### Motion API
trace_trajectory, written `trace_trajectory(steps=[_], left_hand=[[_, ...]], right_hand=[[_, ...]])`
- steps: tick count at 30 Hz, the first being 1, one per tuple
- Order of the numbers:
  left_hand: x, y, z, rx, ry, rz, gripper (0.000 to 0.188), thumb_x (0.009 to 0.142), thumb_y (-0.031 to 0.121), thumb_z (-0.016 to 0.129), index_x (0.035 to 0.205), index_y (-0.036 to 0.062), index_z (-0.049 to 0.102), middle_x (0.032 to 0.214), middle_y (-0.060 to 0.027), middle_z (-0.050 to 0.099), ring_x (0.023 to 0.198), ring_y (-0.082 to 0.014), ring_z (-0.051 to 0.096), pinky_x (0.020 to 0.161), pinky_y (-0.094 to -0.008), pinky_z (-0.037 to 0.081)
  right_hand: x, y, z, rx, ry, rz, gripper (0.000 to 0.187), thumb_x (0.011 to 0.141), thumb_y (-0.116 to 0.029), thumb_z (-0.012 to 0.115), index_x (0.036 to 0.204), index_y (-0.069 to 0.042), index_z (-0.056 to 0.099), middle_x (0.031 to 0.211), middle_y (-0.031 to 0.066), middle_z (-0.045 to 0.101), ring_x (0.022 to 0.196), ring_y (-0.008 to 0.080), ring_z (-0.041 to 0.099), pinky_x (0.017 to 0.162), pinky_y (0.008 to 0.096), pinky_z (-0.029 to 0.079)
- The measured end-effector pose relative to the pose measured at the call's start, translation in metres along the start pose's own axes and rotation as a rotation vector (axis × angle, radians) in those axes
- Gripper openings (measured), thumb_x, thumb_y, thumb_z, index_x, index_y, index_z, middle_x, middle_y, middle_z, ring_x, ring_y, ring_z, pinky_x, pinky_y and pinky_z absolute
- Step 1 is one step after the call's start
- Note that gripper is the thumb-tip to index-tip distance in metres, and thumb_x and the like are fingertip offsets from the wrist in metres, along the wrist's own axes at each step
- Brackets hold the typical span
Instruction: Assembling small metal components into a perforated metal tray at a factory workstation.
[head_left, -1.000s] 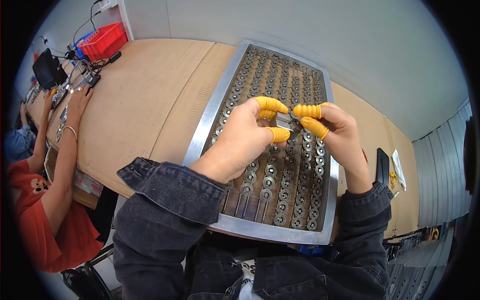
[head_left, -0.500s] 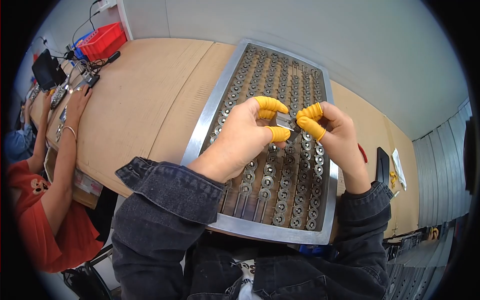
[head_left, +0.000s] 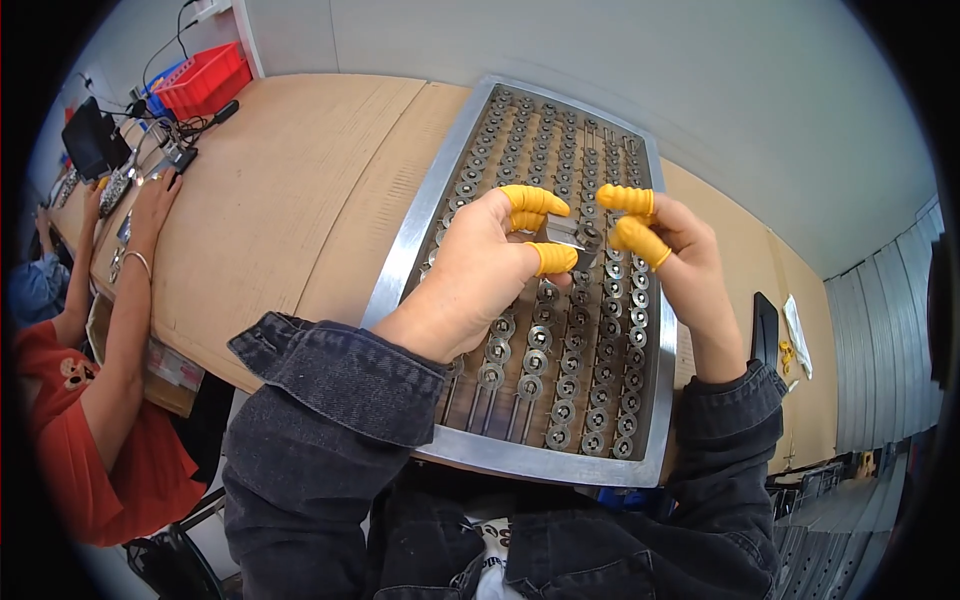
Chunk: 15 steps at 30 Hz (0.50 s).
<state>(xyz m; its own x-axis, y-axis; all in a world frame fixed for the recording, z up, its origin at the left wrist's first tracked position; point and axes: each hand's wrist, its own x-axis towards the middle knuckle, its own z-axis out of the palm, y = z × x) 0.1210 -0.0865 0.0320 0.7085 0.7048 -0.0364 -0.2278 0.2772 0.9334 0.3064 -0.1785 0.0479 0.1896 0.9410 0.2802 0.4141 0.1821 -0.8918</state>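
My left hand (head_left: 470, 265), with yellow finger cots on thumb and fingers, is closed on a small grey metal block (head_left: 566, 232) above the middle of the rack. A dark round part (head_left: 589, 238) shows at the block's right end; whether it is fixed there I cannot tell. Just right of it is my right hand (head_left: 685, 250), also in yellow finger cots, its thumb and forefinger apart with nothing visible between them. Beneath both hands lies a rectangular metal-framed rack (head_left: 540, 462) holding rows of round metal parts (head_left: 531, 388) on thin rods.
The rack rests on a cardboard-covered table (head_left: 290, 170) against a grey wall. A red bin (head_left: 207, 82) stands at the far left, near a co-worker's arm (head_left: 135, 270). On the right lie a black flat object (head_left: 766, 325), a white packet (head_left: 796, 335) and loose yellow finger cots (head_left: 787, 354).
My right thumb and forefinger have come off the block and moved slightly right, spreading apart. The left hand keeps its hold, and the dark round part now shows.
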Motion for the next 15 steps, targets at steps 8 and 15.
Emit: trace_trajectory(steps=[8, 15], left_hand=[[-0.0001, -0.0006, 0.0009, 0.021, -0.006, 0.010, 0.038, 0.079, -0.010, 0.059, 0.116, -0.0041, 0.052, 0.098, -0.0151, 0.055, 0.072, -0.0177, 0.063, 0.064, -0.0225, 0.051], [-0.0001, 0.0007, 0.0012, 0.052, -0.019, 0.008, 0.037, 0.079, -0.010, 0.059, 0.114, -0.0043, 0.053, 0.098, -0.0154, 0.055, 0.072, -0.0179, 0.064, 0.064, -0.0230, 0.051]], right_hand=[[-0.0014, 0.0068, -0.0097, -0.228, -0.072, 0.035, 0.035, 0.086, 0.006, 0.059, 0.120, 0.001, 0.061, 0.110, 0.0095, 0.064, 0.092, 0.0139, 0.061, 0.082, 0.0239, 0.048], [0.0028, 0.0052, -0.0091, -0.095, 0.069, -0.025, 0.028, 0.082, -0.001, 0.069, 0.109, -0.003, 0.067, 0.085, 0.0028, 0.063, 0.068, 0.0095, 0.052, 0.060, 0.0199, 0.042]])
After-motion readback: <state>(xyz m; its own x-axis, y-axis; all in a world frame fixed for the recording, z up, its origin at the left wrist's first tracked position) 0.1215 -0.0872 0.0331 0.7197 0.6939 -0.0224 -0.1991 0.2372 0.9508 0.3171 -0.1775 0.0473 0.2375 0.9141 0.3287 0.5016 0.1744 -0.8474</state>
